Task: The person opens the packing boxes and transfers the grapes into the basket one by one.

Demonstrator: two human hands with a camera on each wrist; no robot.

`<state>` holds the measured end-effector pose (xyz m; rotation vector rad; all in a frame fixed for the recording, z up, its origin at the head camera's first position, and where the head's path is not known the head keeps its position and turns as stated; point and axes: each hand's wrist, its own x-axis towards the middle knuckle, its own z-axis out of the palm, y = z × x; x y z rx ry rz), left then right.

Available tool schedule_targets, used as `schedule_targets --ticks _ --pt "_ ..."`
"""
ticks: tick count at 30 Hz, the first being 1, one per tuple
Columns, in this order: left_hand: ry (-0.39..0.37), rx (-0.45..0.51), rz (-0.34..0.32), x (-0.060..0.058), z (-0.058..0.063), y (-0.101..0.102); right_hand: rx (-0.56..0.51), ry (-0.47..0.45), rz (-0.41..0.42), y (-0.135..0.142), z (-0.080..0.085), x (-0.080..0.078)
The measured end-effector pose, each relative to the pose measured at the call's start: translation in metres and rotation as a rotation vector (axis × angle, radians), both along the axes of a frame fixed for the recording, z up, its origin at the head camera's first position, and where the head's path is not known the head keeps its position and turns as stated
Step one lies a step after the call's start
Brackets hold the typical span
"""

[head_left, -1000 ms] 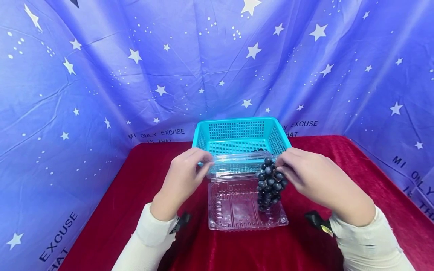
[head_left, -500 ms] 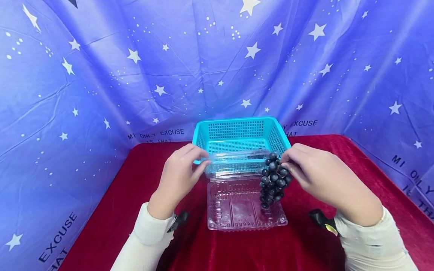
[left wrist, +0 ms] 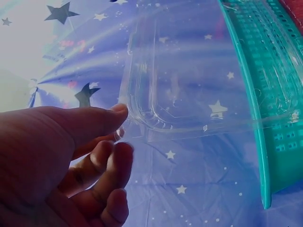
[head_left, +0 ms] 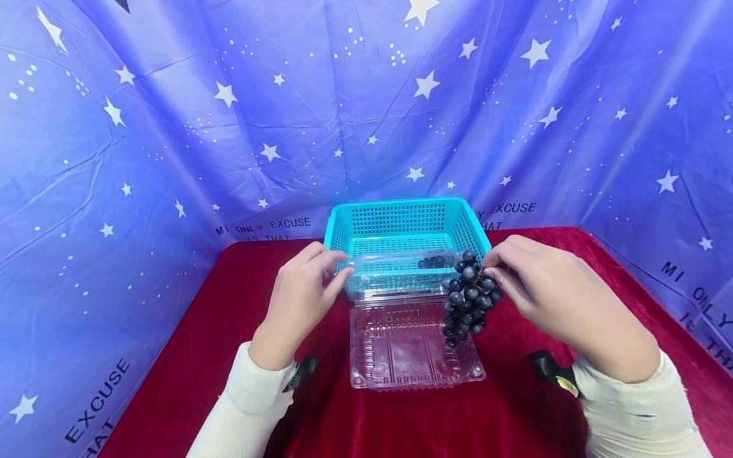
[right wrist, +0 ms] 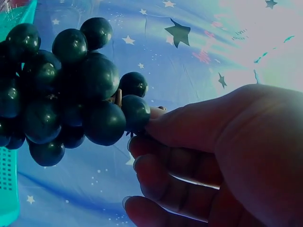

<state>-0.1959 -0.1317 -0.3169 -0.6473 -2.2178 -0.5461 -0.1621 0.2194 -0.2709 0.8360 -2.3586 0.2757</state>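
Observation:
A clear plastic clamshell box lies open on the red cloth, its lid raised against the teal basket. My left hand pinches the lid's left corner between thumb and fingers. My right hand pinches the top of a bunch of dark grapes, which hangs over the box's right edge. In the right wrist view the grapes hang from my fingertips.
The teal basket stands behind the box at the back of the red table. A few dark grapes show through the lid near the basket. Blue star-print cloth walls in the table on three sides.
My right hand has lifted the grape bunch up and a little to the right, away from the box's tray. My left hand has kept its hold on the lid.

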Motion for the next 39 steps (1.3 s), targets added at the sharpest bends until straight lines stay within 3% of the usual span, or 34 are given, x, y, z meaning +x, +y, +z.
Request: schedule_targets --ticks 17,39 --pt "0.004 0.025 -0.059 -0.002 -0.001 0.001 -0.017 0.029 -0.037 0.011 0.006 0.000" --pt "0.000 0.010 -0.018 -0.004 -0.004 0.001 -0.057 0.022 -0.120 0.027 0.010 0.003"
